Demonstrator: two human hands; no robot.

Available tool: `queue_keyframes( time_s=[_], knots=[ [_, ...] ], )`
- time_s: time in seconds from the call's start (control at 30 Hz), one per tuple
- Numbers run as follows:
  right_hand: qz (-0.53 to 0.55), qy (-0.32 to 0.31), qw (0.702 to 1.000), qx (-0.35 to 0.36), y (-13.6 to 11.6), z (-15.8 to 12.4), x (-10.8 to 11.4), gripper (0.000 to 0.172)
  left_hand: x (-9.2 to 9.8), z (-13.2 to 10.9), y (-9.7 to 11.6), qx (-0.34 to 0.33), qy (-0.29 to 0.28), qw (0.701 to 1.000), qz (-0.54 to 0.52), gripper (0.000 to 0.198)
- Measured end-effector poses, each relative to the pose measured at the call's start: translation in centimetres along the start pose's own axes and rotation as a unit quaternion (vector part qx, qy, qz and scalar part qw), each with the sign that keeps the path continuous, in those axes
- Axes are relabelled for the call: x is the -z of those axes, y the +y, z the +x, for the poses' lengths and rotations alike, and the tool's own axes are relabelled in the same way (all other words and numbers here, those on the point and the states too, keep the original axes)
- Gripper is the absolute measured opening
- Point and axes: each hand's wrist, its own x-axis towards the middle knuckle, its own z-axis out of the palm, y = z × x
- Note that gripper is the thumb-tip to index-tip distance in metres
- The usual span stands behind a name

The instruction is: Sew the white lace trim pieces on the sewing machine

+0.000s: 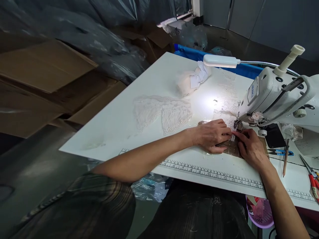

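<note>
White lace fabric (pixel 233 137) lies under the needle area of a white sewing machine (pixel 264 93). Just left of the presser foot (pixel 238 126), my left hand (pixel 214 136) has its fingers curled together on the lace. My right hand (pixel 251 147) pinches the lace's edge from the other side, its index fingertip nearly meeting the left fingers. Both hands rest over a brown machine plate (pixel 233 147). Fingertips partly hide the lace. Farther left on the white table (pixel 104 132) are two sheer ruffled lace pieces (pixel 161 111).
A lamp (pixel 221 61) lights the work. Behind the lace sits a pale fabric bundle (pixel 186 83). At right lie a dark phone (pixel 275 136), blue thread snips (pixel 280 152), a pencil (pixel 285 157) and red-handled scissors (pixel 312 186). Cardboard boxes (pixel 42 66) stand left; a purple basket (pixel 264 215) hangs below.
</note>
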Motion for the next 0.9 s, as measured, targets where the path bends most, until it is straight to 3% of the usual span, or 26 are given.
queue_keyframes(
  time_s=[0.33, 0.5, 0.9],
  knots=[
    [-0.032, -0.006, 0.999, -0.028, -0.25, 0.55, -0.01, 0.043, -0.32, -0.01, -0.33, 0.023, 0.025, 0.999, -0.021, 0.038],
    [0.012, 0.016, 1.000, -0.005, -0.22, 0.14, -0.04, 0.042, -0.42, 0.09, -0.48, 0.037, 0.013, 0.999, -0.010, 0.043],
    [0.002, 0.026, 1.000, -0.008, -0.47, 0.29, -0.17, 0.043, -0.15, 0.20, -0.88, 0.074, -0.010, 0.997, -0.035, 0.048]
  ],
)
